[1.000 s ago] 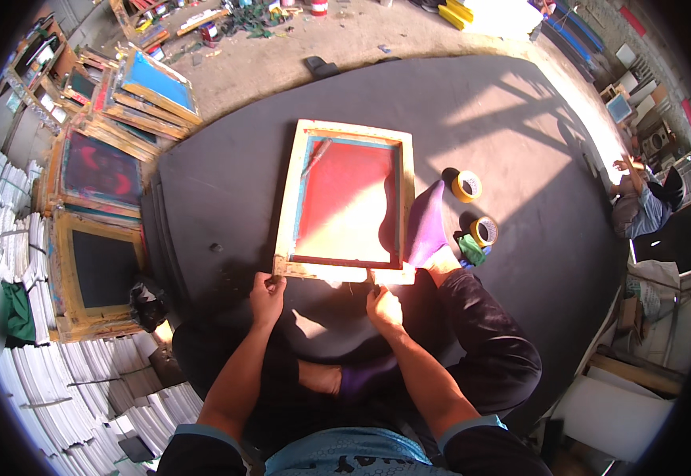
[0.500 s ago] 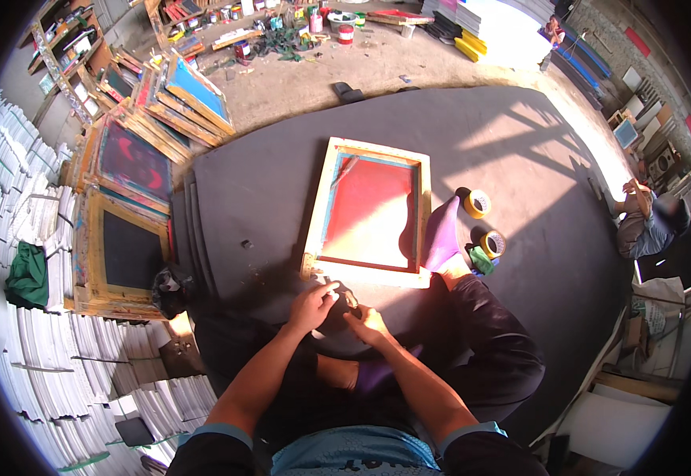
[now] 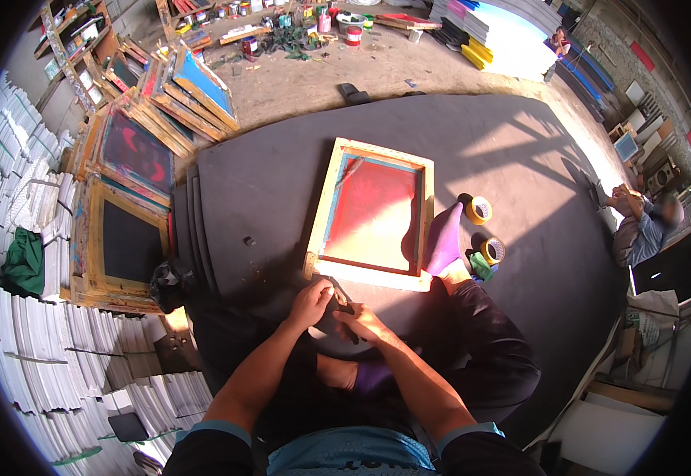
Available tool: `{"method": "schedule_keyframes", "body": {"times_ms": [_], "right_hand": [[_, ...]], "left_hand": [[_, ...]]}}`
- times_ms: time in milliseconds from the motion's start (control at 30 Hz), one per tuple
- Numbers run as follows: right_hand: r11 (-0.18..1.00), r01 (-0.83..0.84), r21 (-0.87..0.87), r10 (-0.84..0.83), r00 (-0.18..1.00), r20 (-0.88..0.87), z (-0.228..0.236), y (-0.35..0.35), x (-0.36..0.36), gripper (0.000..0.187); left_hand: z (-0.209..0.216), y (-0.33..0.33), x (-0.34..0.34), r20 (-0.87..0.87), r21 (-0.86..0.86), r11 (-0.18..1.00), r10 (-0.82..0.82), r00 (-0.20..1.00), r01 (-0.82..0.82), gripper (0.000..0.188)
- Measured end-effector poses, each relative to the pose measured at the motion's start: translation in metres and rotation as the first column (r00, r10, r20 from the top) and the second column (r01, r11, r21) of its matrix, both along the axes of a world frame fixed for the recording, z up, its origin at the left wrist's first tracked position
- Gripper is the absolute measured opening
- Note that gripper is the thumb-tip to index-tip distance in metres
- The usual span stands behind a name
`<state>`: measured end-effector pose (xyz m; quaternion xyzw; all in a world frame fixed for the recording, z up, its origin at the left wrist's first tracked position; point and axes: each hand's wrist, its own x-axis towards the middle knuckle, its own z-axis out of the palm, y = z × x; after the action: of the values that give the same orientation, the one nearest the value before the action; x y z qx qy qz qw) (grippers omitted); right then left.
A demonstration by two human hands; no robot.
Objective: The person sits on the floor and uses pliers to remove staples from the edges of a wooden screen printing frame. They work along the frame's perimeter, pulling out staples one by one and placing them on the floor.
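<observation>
My left hand (image 3: 310, 305) is closed, its fingers pinched together just below the near edge of a wooden-framed printing screen (image 3: 427, 198). My right hand (image 3: 363, 324) is curled round a narrow dark tool (image 3: 351, 334), whose end sticks out beneath the palm; its kind is unclear. Something small and brownish (image 3: 340, 296) shows between the two hands, too small to name. The screen lies flat on the dark sheet, with red mesh and a blue inner border. A slim stick (image 3: 352, 169) rests in its upper left corner. My purple-socked foot (image 3: 445, 238) is against the screen's right side.
Two yellow tape rolls (image 3: 479, 210) and a green cloth (image 3: 482, 266) lie right of the foot. Stacked screens (image 3: 127, 238) and white bundles (image 3: 36, 341) line the left. Another person (image 3: 643, 226) sits at the right edge. Paint pots (image 3: 353, 36) stand at the back.
My right hand has turned and shifted slightly left, and the dark tool now shows below it. My left hand stays nearly in place. The whole view has shifted a little.
</observation>
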<state>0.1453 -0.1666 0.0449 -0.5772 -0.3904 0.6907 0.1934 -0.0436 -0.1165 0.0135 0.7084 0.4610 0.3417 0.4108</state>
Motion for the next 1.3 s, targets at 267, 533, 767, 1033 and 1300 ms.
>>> {"method": "schedule_keyframes", "body": {"times_ms": [267, 533, 767, 1033, 1300], "right_hand": [[0.996, -0.084, -0.023, 0.081, 0.992, -0.098, -0.009, 0.002, 0.022, 0.053], [0.992, -0.062, 0.111, -0.009, 0.84, 0.542, -0.051, 0.004, 0.084, 0.05], [0.996, -0.063, -0.064, 0.089, 0.793, 0.602, -0.027, 0.022, 0.08, 0.051], [0.985, -0.084, -0.15, 0.159, 0.784, 0.601, 0.002, 0.033, 0.067, 0.047], [0.986, -0.164, -0.009, 0.114, 0.647, 0.754, -0.02, 0.027, 0.075, 0.054]], "left_hand": [[-0.028, 0.014, -0.011, 0.06, -0.077, 0.958, 0.28, 0.958, -0.275, 0.018], [-0.069, 0.05, -0.059, -0.074, -0.299, 0.525, 0.819, 0.568, -0.797, 0.035], [-0.046, 0.033, -0.034, -0.26, -0.204, 0.772, 0.55, 0.793, -0.602, 0.039], [-0.041, 0.026, -0.03, -0.278, -0.15, 0.825, 0.493, 0.824, -0.545, 0.035], [-0.043, 0.026, -0.023, -0.162, -0.184, 0.824, 0.513, 0.843, -0.537, 0.029]]}}
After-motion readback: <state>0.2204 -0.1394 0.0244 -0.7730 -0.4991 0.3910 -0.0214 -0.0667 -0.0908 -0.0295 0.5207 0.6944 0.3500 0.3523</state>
